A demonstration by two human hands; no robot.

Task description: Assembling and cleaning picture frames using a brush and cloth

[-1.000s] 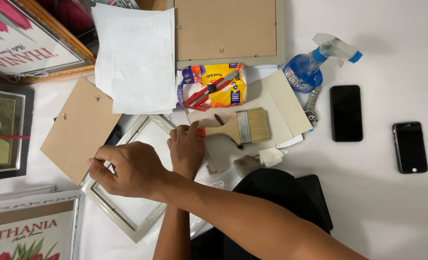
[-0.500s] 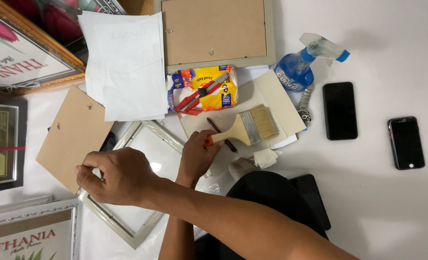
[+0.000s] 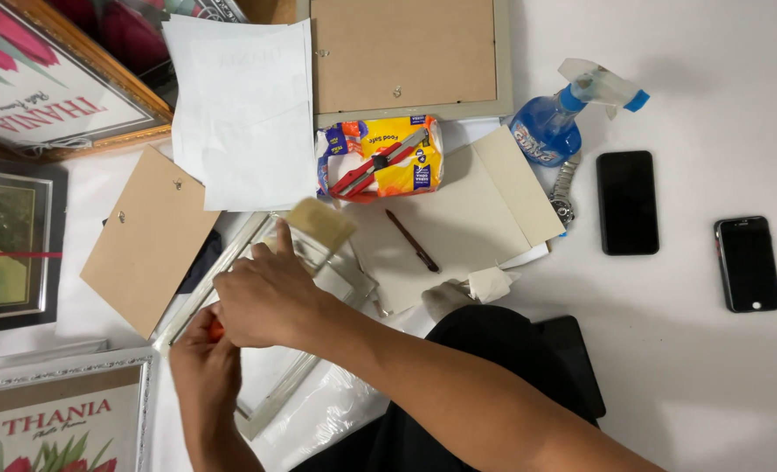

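The head camera looked straight down on our two hands over a white counter [image 3: 712, 367]. Our right hand [image 3: 266, 297] lay on the pale picture frame [image 3: 270, 398], which sat flat at the lower left of the middle; its fingers [image 3: 282, 238] were curled, one pointing up beside the brush [image 3: 320, 225], whose tan bristles stood just above that hand. We could not tell whether this hand held the brush handle. Our left hand [image 3: 203, 363] was closed around something small and orange-red at the frame's left edge.

Just above the brush lay a yellow and orange packet [image 3: 388, 157] with blue corners, and a red cutter [image 3: 373, 166] rested slantwise across it. A brown backing board [image 3: 148, 236] lay left of the frame, and white paper sheets [image 3: 244, 114] above it. A larger frame turned face down [image 3: 406, 57] showed its brown back at the top. A blue spray bottle [image 3: 550, 131] lay on its side to the right of the packet, near a wristwatch [image 3: 563, 192]. Two black phones [image 3: 627, 201] [image 3: 747, 262] lay well apart from our hands. Framed flower prints with red lettering [image 3: 48, 96] [image 3: 56, 419] occupied the left corners.
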